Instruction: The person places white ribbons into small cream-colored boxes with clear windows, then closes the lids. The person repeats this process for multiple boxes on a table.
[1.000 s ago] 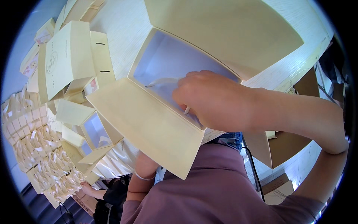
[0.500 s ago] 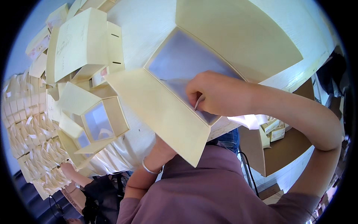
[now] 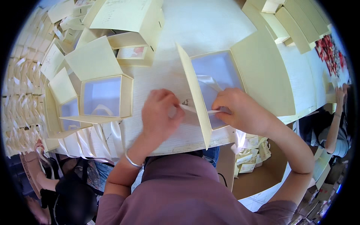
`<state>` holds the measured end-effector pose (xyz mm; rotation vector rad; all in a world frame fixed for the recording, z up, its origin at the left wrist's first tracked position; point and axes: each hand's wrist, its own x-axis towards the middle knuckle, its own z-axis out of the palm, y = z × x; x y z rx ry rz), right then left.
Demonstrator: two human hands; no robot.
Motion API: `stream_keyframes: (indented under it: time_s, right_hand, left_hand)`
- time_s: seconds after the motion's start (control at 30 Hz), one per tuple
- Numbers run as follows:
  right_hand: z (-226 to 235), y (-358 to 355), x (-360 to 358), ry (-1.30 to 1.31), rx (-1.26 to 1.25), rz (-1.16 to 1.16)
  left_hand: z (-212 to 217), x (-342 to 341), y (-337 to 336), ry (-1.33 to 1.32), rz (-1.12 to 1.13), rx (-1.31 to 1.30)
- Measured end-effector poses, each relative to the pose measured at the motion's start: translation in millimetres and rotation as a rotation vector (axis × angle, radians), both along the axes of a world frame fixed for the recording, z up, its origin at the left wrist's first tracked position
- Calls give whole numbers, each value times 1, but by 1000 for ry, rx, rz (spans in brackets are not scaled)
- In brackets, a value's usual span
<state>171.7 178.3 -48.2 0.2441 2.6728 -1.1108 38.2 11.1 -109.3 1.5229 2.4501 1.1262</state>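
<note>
An open cream gift box (image 3: pixel 237 64) with a pale blue-white inside lies on the table before me. Its wide right flap (image 3: pixel 264 77) is spread outward, while the narrower left flap (image 3: pixel 195 93) stands up steeply. A thin white ribbon (image 3: pixel 189 108) runs through the left flap. Left of that flap, my left hand (image 3: pixel 161 112) is closed on the ribbon's end. My right hand (image 3: pixel 242 110), over the box's inside, pinches the ribbon on the other side. More white ribbon (image 3: pixel 208 80) lies loose within the box.
Other open cream boxes (image 3: pixel 126 93) stand at left, beside many hanging ribbons (image 3: pixel 26 82). More boxes (image 3: pixel 296 20) are at far right. Below the table edge, a cardboard carton (image 3: pixel 258 183) holds small packets. Co-workers' hands show at left (image 3: pixel 39 144) and right (image 3: pixel 342 91).
My left hand has come out from beneath the left flap and now grips ribbon beside it. The box is turned and that flap stands steeper. The whole view has shifted.
</note>
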Motion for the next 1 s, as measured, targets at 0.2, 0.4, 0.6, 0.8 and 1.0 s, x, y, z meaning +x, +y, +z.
stream_keyframes:
  time_s: [0.2,0.4,0.6,0.8,1.0]
  right_hand:
    - [-1,-4,-2,45,121,24]
    - [-6,-7,-5,47,62,-49]
    - [-9,-10,-5,39,91,-39]
    - [-18,-13,0,175,203,-23]
    - [-18,-19,-3,90,187,-80]
  left_hand:
    - [16,-34,1,145,29,-72]
    - [32,-23,15,147,-222,-142]
    - [10,-30,22,-234,-324,-75]
    - [15,-32,6,-93,-392,-220]
    - [13,9,-16,153,-396,-86]
